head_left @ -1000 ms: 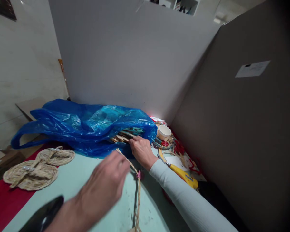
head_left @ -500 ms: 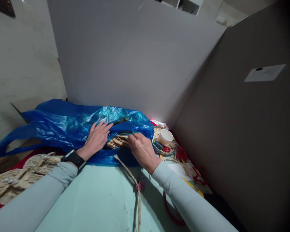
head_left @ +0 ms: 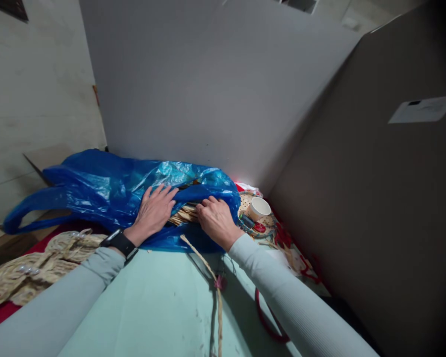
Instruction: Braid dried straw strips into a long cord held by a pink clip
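A blue plastic bag (head_left: 96, 183) lies on its side, its slit-like opening showing a bundle of pale dried straw-like strips (head_left: 184, 214). Flat on the bag, left of that opening, rests my left hand (head_left: 156, 208), fingers outstretched and holding nothing. My right hand (head_left: 216, 218) is at the right end of the opening with its fingers curled in against the strips and the bag's edge. Its fingertips are hidden, so what they pinch cannot be made out. In front of the bag lies a twisted straw cord (head_left: 218, 312) with a small pink piece (head_left: 220, 282) on it.
Woven straw pieces with pearl-like beads (head_left: 48, 265) lie on red cloth at left. A round woven tray (head_left: 245, 201) at right holds a white cup (head_left: 259, 208) and small items. Grey panels (head_left: 208, 89) rise behind and at right. The tabletop (head_left: 152, 307) is pale green.
The view has shifted slightly, moving the scene a little to the right. My right hand sits lower and closer over the strips, covering more of them. My left hand stays on the bag.
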`<control>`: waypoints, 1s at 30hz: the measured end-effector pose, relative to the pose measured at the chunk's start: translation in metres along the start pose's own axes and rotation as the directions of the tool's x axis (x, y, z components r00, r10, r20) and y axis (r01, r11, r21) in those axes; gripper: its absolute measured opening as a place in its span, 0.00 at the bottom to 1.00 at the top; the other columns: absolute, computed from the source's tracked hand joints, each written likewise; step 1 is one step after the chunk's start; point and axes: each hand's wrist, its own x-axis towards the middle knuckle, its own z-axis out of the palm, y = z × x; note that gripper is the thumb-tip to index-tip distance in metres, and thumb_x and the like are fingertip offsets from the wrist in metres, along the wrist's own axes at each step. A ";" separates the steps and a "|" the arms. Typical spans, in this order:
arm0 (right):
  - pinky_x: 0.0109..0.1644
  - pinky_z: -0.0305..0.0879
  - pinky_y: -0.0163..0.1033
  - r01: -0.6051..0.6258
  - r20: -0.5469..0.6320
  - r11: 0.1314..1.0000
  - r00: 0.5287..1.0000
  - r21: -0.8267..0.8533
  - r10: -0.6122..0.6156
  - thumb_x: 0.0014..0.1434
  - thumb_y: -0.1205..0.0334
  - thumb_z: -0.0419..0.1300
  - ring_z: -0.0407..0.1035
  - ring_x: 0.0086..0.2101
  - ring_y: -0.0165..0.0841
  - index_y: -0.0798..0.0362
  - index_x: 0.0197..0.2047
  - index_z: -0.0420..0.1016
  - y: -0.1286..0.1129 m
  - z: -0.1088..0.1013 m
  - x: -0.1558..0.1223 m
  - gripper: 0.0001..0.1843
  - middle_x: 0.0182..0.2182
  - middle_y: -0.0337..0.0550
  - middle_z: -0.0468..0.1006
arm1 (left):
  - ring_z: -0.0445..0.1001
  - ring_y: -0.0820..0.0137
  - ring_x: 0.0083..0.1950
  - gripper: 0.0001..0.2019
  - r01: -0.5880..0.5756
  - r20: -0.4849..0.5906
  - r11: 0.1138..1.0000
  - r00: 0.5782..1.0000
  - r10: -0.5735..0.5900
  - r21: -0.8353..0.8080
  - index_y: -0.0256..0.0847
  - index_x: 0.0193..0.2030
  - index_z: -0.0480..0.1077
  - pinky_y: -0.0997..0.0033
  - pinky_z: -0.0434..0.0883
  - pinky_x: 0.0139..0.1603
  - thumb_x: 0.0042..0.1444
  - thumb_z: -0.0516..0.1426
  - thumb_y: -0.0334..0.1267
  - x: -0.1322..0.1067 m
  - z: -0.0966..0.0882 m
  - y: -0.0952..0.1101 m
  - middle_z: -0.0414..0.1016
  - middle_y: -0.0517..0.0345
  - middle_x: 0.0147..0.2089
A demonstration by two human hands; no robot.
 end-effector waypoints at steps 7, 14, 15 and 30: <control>0.46 0.57 0.45 -0.138 -0.085 0.984 0.985 0.110 0.147 0.61 0.72 0.53 0.68 0.43 0.45 0.57 0.35 0.75 0.007 -0.024 -0.020 0.09 0.37 0.56 0.78 | 0.61 0.54 0.71 0.18 -0.015 -0.010 1.000 1.000 0.015 0.001 0.41 0.62 0.69 0.41 0.52 0.71 0.70 0.50 0.39 0.000 0.002 -0.001 0.70 0.45 0.67; 0.38 0.63 0.39 -0.379 -0.171 0.776 0.837 0.504 0.519 0.64 0.65 0.44 0.71 0.32 0.36 0.51 0.35 0.65 0.034 -0.060 -0.059 0.11 0.31 0.46 0.77 | 0.69 0.54 0.63 0.18 0.012 -0.019 0.999 1.000 -0.013 -0.046 0.41 0.59 0.70 0.41 0.66 0.62 0.65 0.59 0.41 0.001 0.001 0.004 0.69 0.48 0.65; 0.36 0.65 0.37 -0.370 -0.154 0.712 0.818 0.597 0.554 0.64 0.64 0.44 0.72 0.30 0.35 0.50 0.34 0.64 0.037 -0.064 -0.067 0.11 0.29 0.43 0.76 | 0.70 0.54 0.62 0.18 0.019 -0.019 0.998 1.000 -0.021 -0.066 0.41 0.59 0.70 0.42 0.67 0.61 0.64 0.59 0.41 0.002 0.001 0.004 0.69 0.48 0.65; 0.36 0.68 0.34 -0.040 0.164 -0.194 0.716 0.980 0.679 0.61 0.53 0.62 0.78 0.34 0.35 0.50 0.31 0.65 -0.018 -0.077 -0.160 0.13 0.26 0.38 0.76 | 0.79 0.52 0.49 0.22 0.326 0.295 0.460 0.945 -0.140 -0.826 0.39 0.51 0.75 0.53 0.76 0.48 0.60 0.55 0.53 -0.058 -0.097 0.113 0.81 0.46 0.48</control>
